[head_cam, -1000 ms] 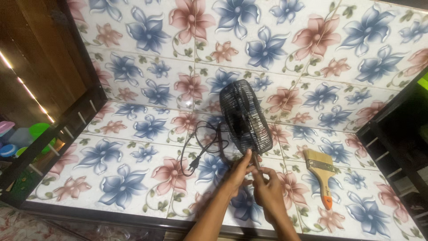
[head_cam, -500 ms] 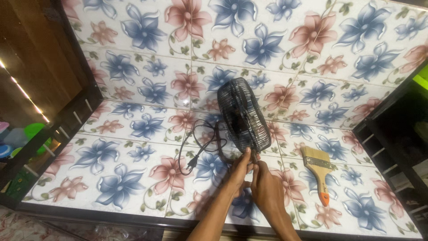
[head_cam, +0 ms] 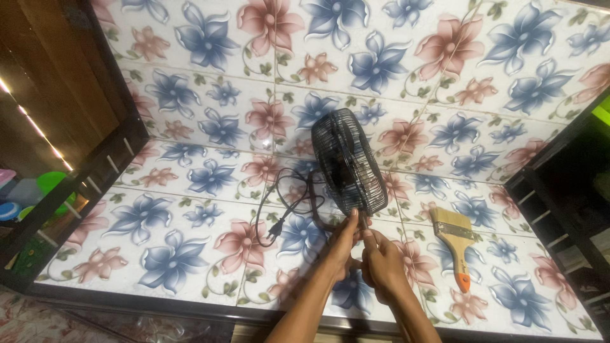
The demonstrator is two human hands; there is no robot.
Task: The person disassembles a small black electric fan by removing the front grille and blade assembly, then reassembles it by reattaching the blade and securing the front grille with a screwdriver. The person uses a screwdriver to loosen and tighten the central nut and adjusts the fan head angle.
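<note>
Pinching fan [head_cam: 348, 162] grille rim w/ both hands, left [head_cam: 344, 244], right [head_cam: 381, 263], unmoved

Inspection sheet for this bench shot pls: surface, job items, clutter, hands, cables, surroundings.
Surface: floral tiled counter, same tiles up the back wall.
Job's things: black wire-cage fan, upright on the counter.
Clutter: paintbrush with orange handle tip, lying right of the fan, apart from it.
Grippers: left hand and right hand both at the cage's lower rim; grip unclear.
Cables: black power cord looped left of the fan, plug lying loose.
Surroundings: dark shelf frames on both sides; coloured plastic items far left.
</note>
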